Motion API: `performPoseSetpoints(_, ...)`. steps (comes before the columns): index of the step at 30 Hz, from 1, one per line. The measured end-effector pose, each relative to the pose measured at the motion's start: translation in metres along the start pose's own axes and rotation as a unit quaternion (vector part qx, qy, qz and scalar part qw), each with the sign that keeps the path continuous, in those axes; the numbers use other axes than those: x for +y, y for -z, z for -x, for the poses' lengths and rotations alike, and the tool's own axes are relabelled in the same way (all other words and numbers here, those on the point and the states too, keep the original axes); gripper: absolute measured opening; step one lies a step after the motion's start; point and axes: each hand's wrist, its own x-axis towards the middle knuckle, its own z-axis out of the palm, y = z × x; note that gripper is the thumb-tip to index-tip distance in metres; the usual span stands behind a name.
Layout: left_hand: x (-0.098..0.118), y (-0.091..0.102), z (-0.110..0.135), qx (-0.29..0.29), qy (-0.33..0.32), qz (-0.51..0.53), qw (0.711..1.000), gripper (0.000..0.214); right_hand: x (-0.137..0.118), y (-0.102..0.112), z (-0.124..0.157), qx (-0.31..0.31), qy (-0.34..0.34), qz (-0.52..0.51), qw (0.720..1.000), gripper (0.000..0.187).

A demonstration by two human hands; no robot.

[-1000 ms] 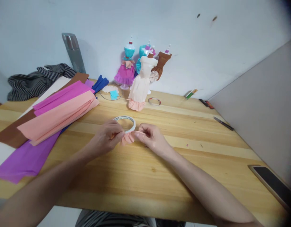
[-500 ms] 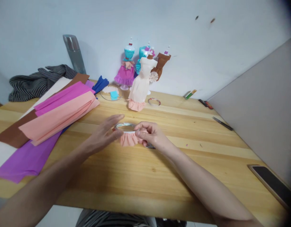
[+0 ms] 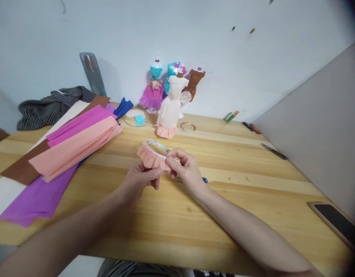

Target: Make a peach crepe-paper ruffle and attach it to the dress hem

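Between my hands is a strip of gathered peach crepe paper (image 3: pixel 151 158), its white top edge lying along a thin ring that looks like a tape roll (image 3: pixel 158 145). My left hand (image 3: pixel 143 177) is closed on the ruffle's lower edge from the near side, thumb on top. My right hand (image 3: pixel 185 165) pinches the ruffle's right end together with the ring. Under the right hand, a tool with a blue end (image 3: pixel 205 180) lies on the table, mostly covered. Behind stands a cream paper dress (image 3: pixel 170 102) on a small form, with a peach ruffled hem (image 3: pixel 166 131).
Crepe paper sheets (image 3: pixel 76 146) and a striped cloth (image 3: pixel 56 105) lie at left by a bottle (image 3: pixel 93 73). More dressed forms (image 3: pixel 152 86) line the wall. Another ring (image 3: pixel 188 126), a craft knife (image 3: pixel 273 151) and a phone (image 3: pixel 336 223) rest on the wooden table (image 3: pixel 238 165).
My left hand has come down from beside the ring and closed on the ruffle's lower edge. Ring and ruffle are tilted up, their left side raised. My right hand keeps its pinch.
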Motion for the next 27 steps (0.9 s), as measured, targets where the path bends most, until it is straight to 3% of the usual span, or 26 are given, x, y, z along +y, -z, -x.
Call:
performPoseSetpoints(7, 0.006, 0.008, -0.007, 0.031, 0.010, -0.175, 0.984, 0.025, -0.002, 0.003, -0.002, 0.013, 0.012, 0.014, 1.000, 0.030)
performPoseSetpoints(11, 0.014, 0.026, -0.015, 0.017, 0.048, -0.274, 0.960, 0.014, -0.004, 0.009, -0.007, 0.032, 0.011, 0.028, 0.999, 0.028)
performPoseSetpoints(12, 0.019, 0.032, -0.016, 0.039, 0.015, -0.307, 0.951, 0.013, -0.005, 0.011, -0.008, 0.031, 0.012, 0.038, 0.999, 0.027)
performPoseSetpoints(15, 0.034, 0.048, -0.016, 0.205, -0.194, -0.368, 0.886, 0.012, -0.006, 0.014, -0.011, -0.001, 0.013, 0.068, 0.998, 0.025)
performPoseSetpoints(16, 0.039, 0.051, -0.015, 0.215, -0.248, -0.373, 0.868, 0.018, -0.006, 0.014, -0.011, -0.019, 0.012, 0.075, 0.997, 0.024)
performPoseSetpoints(17, 0.042, 0.052, -0.013, 0.188, -0.287, -0.379, 0.859, 0.021, -0.006, 0.013, -0.010, -0.038, 0.010, 0.081, 0.996, 0.024)
performPoseSetpoints(19, 0.043, 0.048, -0.010, 0.074, -0.317, -0.398, 0.858, 0.019, -0.006, 0.011, -0.008, -0.074, 0.010, 0.098, 0.992, 0.022)
performPoseSetpoints(22, 0.037, 0.039, -0.006, -0.066, -0.296, -0.435, 0.848, 0.026, -0.005, 0.007, -0.004, -0.111, 0.021, 0.135, 0.984, 0.019)
performPoseSetpoints(27, 0.033, 0.031, -0.004, -0.133, -0.175, -0.464, 0.858, 0.034, -0.004, 0.010, -0.002, -0.120, 0.028, 0.158, 0.980, 0.022)
